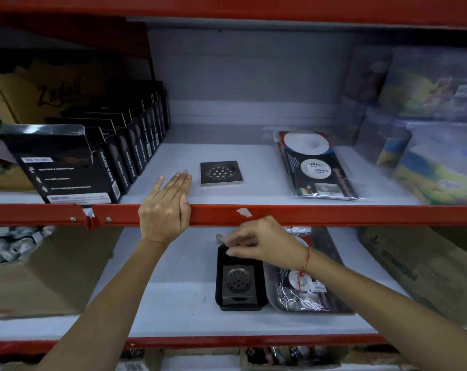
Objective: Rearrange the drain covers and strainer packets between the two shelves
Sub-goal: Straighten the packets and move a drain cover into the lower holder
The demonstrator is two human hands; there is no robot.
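The left hand (165, 210) is laid flat over the red metal front rail (334, 214) of the upper shelf, palm down, with the fingers extended, held close together and resting on the white upper shelf board (253, 156); nothing is gripped by it. Just beyond and to the right of its fingertips, a square stainless-steel drain cover with a perforated round centre (221, 173) is seen lying flat on the upper shelf, apart from the hand. Further to the right of that cover, a clear plastic strainer packet with a dark printed card and white round inserts (316, 167) is laid flat on the same shelf.

The right hand (262, 243) is held below the rail, over the lower shelf (160, 290), with the fingers curled and the fingertips pinched at the far edge of a black rectangular plastic tray (221, 279). Whether the tray edge itself or some small item at it is held cannot be told. A red thread is worn on the right wrist. In the tray, below the right hand, a second square steel drain cover with a perforated round disc (237, 281) is seated. Directly beneath the right wrist and forearm, touching the tray's right side, a second clear strainer packet (304, 293) is laid flat, partly hidden by the arm.

To the left of the left hand, a row of black nano tape cartons (120, 162) is stood upright on the upper shelf.
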